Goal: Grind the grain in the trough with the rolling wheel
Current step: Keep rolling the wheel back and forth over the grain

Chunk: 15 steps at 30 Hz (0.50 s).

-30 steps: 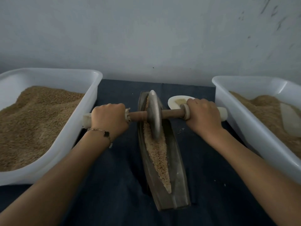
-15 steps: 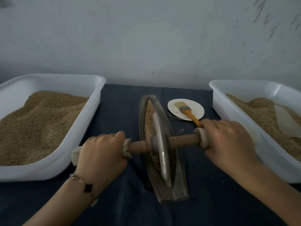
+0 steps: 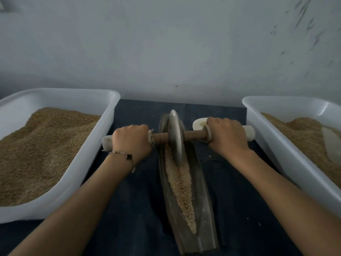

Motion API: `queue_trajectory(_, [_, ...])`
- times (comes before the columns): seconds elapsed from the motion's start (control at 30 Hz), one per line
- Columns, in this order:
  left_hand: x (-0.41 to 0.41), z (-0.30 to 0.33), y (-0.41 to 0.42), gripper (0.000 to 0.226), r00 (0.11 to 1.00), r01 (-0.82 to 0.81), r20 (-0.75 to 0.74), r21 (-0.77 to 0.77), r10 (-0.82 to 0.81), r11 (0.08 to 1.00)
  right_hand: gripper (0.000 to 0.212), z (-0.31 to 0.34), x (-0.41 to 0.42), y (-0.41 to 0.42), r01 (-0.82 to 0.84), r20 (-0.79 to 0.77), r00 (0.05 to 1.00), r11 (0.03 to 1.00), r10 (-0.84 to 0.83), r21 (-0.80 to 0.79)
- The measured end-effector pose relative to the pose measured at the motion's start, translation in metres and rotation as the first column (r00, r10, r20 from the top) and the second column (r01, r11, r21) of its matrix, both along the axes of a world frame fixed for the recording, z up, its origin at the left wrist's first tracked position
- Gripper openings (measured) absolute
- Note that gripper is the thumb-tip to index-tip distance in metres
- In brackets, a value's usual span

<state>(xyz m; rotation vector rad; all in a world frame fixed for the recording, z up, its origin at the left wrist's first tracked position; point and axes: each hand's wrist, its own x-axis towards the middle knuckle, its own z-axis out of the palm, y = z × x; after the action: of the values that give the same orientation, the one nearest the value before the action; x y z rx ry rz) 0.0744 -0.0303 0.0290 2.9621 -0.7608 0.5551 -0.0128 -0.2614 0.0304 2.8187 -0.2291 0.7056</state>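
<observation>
Trough [image 3: 203,209] was the reference, a long dark boat-shaped piece lying lengthwise in the middle of the bench [image 3: 140,209], which was covered in dark blue cloth.

Left of the trough: big white tub [image 3: 88,163], heaped with brown grain. Right of the trough: second white tub [image 3: 276,145], also holding brown grain, with a pale flat piece lying on the pile; couldn't tell what it was.

Both forearms reached in from the near edge, one on each side of the trough.

Grain [image 3: 182,185] lay in the trough channel as a light tan strip, from the wheel back to the near tip.

Wheel [image 3: 176,137] was a grey disc standing on edge in the far half of the trough, rim down in the grain. Wooden axle [image 3: 195,135] ran through it crosswise, with white handle ends sticking out past each hand.

Left hand [image 3: 132,143], grip clamped around the handle left of the trough, knuckles up. Right hand [image 3: 226,136], grip clamped around the handle right of the trough.

Bracelet [image 3: 122,155] with a dark charm sat on the left wrist.

Small white dish [image 3: 199,123] sat just right of the trough's far end, mostly hidden by the right hand.

A few loose grains lay scattered on the cloth right of the trough.
</observation>
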Motion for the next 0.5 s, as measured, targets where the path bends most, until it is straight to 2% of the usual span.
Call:
queue_trajectory(0.13, [0.009, 0.002, -0.007, 0.022, 1.0, -0.021, 0.021, -0.009, 0.021, 1.0, 0.022, -0.001, 0.009, -0.001, 0.014, 0.042, 0.999, 1.0, -0.014, 0.009])
queue_trajectory(0.23, [-0.005, 0.0, -0.002, 0.02, 0.998, 0.023, 0.059, 0.015, -0.024, 1.0, 0.018, -0.007, -0.01, 0.002, -0.006, 0.068, 0.998, 0.999, 0.002, 0.046])
queue_trajectory(0.3, [-0.022, 0.003, 0.005, 0.019, 0.993, 0.067, 0.092, 0.045, -0.071, 0.997, 0.023, -0.013, -0.028, 0.006, 0.0, 0.058, 0.998, 0.997, -0.004, 0.074])
queue_trajectory(0.4, [-0.049, 0.007, 0.013, 0.021, 0.981, 0.121, 0.144, 0.073, -0.131, 0.99, 0.032, -0.018, -0.058, 0.011, 0.034, -0.046, 0.999, 0.99, -0.028, 0.135])
queue_trajectory(0.5, [-0.083, 0.014, 0.023, 0.034, 0.951, 0.192, 0.227, 0.105, -0.212, 0.976, 0.02, -0.016, -0.089, 0.014, 0.081, -0.158, 0.986, 0.98, -0.052, 0.182])
